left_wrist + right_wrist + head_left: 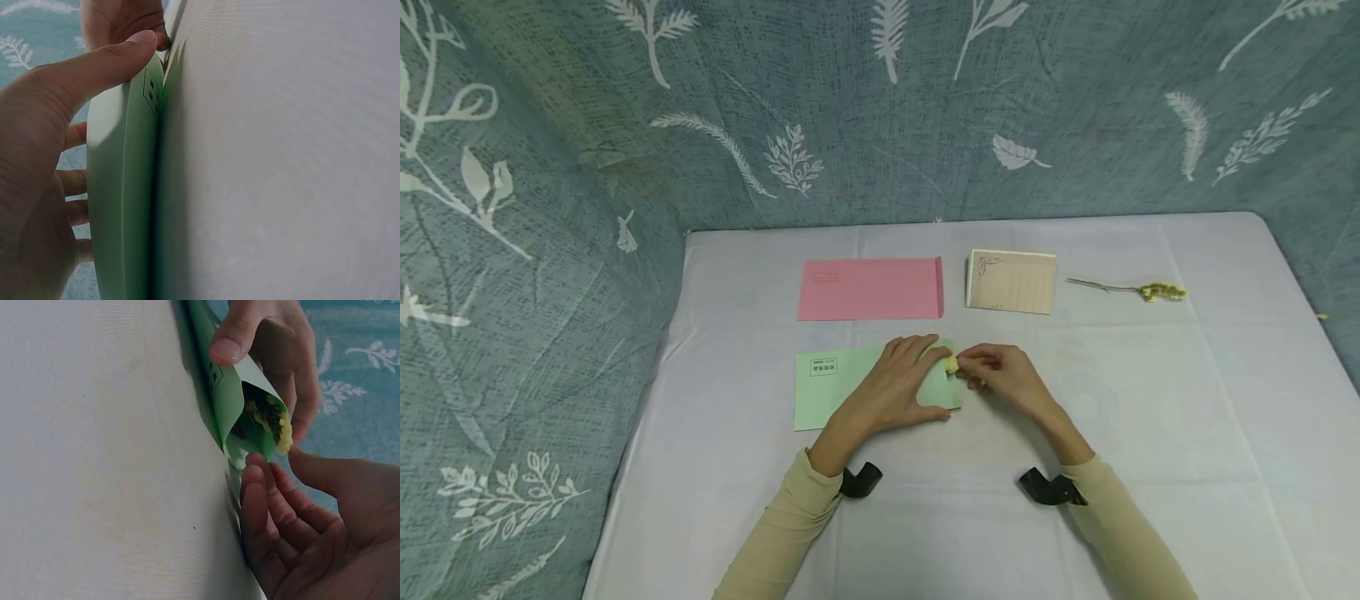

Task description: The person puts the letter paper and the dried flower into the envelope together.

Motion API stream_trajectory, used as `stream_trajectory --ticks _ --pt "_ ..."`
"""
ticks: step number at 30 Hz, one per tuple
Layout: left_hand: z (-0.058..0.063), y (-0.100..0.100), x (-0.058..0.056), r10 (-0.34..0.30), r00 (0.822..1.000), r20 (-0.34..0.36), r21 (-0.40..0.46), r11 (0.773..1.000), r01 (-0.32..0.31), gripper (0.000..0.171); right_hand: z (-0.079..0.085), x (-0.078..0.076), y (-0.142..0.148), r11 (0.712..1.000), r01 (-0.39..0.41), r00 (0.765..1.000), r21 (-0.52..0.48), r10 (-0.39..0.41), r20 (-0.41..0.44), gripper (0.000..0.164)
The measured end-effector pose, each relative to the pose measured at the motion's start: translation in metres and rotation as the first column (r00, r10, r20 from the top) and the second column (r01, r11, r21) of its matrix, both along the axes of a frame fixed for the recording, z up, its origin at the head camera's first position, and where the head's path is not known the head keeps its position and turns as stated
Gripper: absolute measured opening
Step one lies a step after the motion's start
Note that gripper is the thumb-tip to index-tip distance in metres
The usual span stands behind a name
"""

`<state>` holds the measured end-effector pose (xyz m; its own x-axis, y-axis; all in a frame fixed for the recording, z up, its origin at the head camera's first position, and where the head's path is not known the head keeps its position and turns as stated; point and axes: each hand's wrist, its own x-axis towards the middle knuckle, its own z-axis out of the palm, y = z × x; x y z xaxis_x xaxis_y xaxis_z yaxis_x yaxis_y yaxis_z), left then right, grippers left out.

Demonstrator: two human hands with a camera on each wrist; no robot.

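My left hand [883, 387] grips the light green envelope [817, 402] by its right part, thumb along the near edge and fingers along the far edge. Squeezed this way, the paper bows and its mouth gapes in the right wrist view. Inside that mouth lies a dried yellow flower sprig [284, 432], its blossom tip poking out and its other end hidden in the envelope. With curled fingers, my right hand [1011, 379] meets the sprig at the mouth, thumb tip at the blossom and fingertips by the envelope's lip [240, 453].
Behind the green envelope lies a pink envelope [870, 289]. A small stack of tan note cards [1012, 283] is to its right, then a second dried yellow flower sprig [1161, 291]. Leaf-printed teal cloth [850, 167] hangs along the back and left of the white-covered table [1150, 417].
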<state>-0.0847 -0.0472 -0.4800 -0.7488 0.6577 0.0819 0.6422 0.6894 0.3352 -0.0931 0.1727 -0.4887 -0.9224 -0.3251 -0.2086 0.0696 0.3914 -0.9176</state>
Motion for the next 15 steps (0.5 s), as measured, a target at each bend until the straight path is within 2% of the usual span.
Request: stream_trajectory --ticks 15 --pt "0.002 0.0014 0.0007 -0.004 1.0 0.005 0.017 1.0 0.004 0.083 -0.0029 -0.0005 -0.0046 0.999 -0.021 1.0 -0.03 0.021 -0.01 0.023"
